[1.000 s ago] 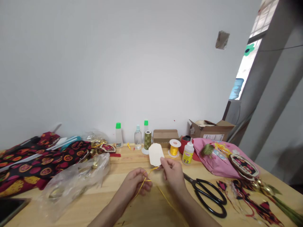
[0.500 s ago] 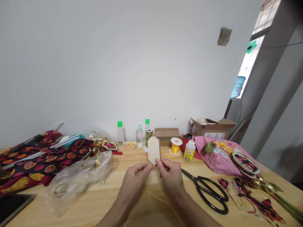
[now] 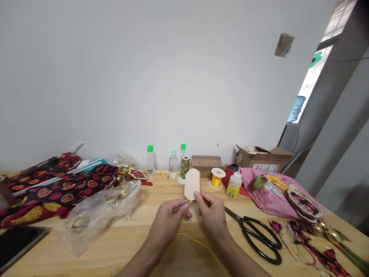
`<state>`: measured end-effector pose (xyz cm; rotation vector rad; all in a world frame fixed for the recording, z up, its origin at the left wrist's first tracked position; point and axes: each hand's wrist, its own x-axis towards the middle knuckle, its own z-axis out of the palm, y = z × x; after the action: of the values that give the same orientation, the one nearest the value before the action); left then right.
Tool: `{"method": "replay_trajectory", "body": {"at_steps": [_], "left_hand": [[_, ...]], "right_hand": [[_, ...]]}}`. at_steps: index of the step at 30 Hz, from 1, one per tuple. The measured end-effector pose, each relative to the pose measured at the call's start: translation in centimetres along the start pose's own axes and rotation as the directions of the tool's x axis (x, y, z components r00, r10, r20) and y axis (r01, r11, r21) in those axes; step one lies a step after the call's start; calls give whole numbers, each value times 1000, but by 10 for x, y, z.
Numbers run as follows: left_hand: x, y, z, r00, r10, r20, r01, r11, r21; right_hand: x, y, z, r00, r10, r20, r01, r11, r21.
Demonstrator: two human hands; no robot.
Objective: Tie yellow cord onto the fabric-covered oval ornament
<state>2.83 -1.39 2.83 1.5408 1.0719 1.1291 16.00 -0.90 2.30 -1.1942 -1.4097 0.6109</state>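
Observation:
My right hand pinches the lower right edge of a pale, flat tag with cut corners, which stands upright with its plain side toward me. At the tag's bottom end shows a small yellow loop. Just below and to the left, the thumb and fingers of my left hand are pressed together on a thin yellow cord. The cord's slack curves over the table toward me between my forearms. Black-handled scissors lie to the right of my right hand.
Behind the tag stand an olive thread spool, a yellow cord spool and a glue bottle. Patterned cloth, a plastic bag and a phone are at left. A pink pouch and fabric scraps lie right.
My left hand has drawn slightly down and away from the tag's bottom edge, with its fingers a little more spread. My view has turned slightly left.

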Motion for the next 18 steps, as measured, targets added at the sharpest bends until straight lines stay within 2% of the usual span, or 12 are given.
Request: {"method": "replay_trajectory", "body": {"at_steps": [3,6,14,18], "left_hand": [[1,-2,3,996,-69,55,79,977,-199],[2,-3,5,975,-168,144,213,889,-406],[-4,-1,5,902,-223,370,415,685,-599],[-4,-2,5,866,-210,453,491,526,-695]], "right_hand": [[0,1,-1,1000,-15,-6,15,1000,11],[1,-1,-3,1000,5,18,-7,997,82],[4,5,0,980,105,167,-153,939,308],[4,8,3,970,123,209,-192,914,358]]}}
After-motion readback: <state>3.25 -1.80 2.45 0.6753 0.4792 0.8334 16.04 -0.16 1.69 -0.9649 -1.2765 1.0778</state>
